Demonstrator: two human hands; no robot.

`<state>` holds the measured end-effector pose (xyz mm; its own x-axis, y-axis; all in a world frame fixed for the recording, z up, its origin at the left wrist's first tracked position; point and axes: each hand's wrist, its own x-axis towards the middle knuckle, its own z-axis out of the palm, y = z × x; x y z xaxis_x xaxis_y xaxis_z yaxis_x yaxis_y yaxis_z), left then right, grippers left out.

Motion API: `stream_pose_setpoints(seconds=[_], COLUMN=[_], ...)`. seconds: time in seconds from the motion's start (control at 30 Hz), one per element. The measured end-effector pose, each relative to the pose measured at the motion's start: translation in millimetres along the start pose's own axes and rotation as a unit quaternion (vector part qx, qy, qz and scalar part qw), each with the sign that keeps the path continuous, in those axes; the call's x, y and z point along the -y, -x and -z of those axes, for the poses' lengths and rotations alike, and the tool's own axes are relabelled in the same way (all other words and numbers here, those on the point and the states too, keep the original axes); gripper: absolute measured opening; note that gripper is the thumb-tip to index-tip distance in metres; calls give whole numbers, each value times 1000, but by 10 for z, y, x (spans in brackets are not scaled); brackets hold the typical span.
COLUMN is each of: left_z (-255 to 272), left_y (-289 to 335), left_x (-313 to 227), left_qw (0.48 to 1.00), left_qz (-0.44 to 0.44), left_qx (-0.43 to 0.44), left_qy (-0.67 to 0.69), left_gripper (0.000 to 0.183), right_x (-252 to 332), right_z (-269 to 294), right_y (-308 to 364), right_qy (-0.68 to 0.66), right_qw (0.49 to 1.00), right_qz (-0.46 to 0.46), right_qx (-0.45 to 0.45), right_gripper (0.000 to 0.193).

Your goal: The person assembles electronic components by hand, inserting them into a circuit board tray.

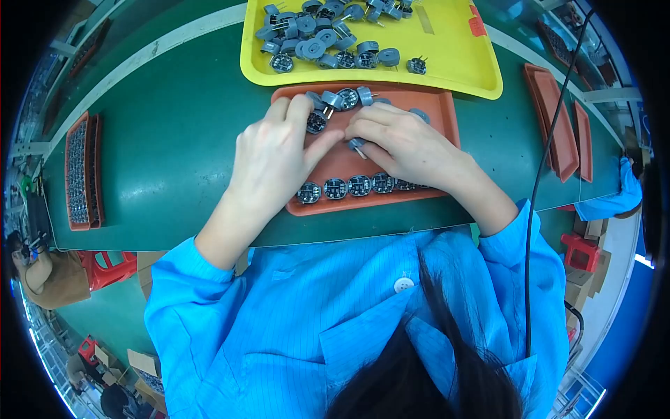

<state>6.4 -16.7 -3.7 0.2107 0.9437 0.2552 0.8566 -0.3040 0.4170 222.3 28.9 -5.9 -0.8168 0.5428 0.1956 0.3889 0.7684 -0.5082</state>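
Observation:
Both my hands are over an orange-brown tray (293, 91) on the green bench. My left hand (269, 150) has bent fingers at the tray's upper left, beside a round component (316, 123) with a dark circuit face. Its thumb stretches right, apart from the index finger, toward my other hand. My right hand (412, 143) is closed on a small grey round component (356, 144) with metal pins, pinched at the fingertips. More grey components (332, 100) lie at the tray's far side, partly behind my fingers. Along the near edge runs a row of components (336, 188), circuit faces up; its right end is partly hidden.
Beyond the tray, a yellow tray (460, 66) holds a heap of grey components (312, 47). Filled orange-brown trays (82, 171) stand at the left; other trays (555, 126) lie at the right. A black cable (541, 174) hangs across the right side. Other people sit farther off.

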Motion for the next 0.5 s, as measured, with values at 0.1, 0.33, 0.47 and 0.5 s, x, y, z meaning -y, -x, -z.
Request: stream_pose_setpoints(seconds=[0.1, 0.33, 0.47, 0.5], left_z=[-110, 124, 265, 268], left_y=[-91, -33, 22, 42], left_x=[17, 127, 137, 145], left_qw=[998, 991, 977, 974], left_qz=[-12, -124, -157, -169], left_qx=[-34, 55, 142, 148], left_qy=[-53, -12, 30, 43], left_gripper=[19, 18, 19, 19], right_x=[-111, 52, 25, 5], right_z=[-38, 61, 124, 132], right_y=[-54, -169, -98, -73], right_qy=[30, 17, -62, -53], right_qw=[999, 995, 986, 990], right_qz=[10, -98, -152, -128], right_qx=[-17, 6, 24, 13], right_gripper=[31, 32, 27, 22])
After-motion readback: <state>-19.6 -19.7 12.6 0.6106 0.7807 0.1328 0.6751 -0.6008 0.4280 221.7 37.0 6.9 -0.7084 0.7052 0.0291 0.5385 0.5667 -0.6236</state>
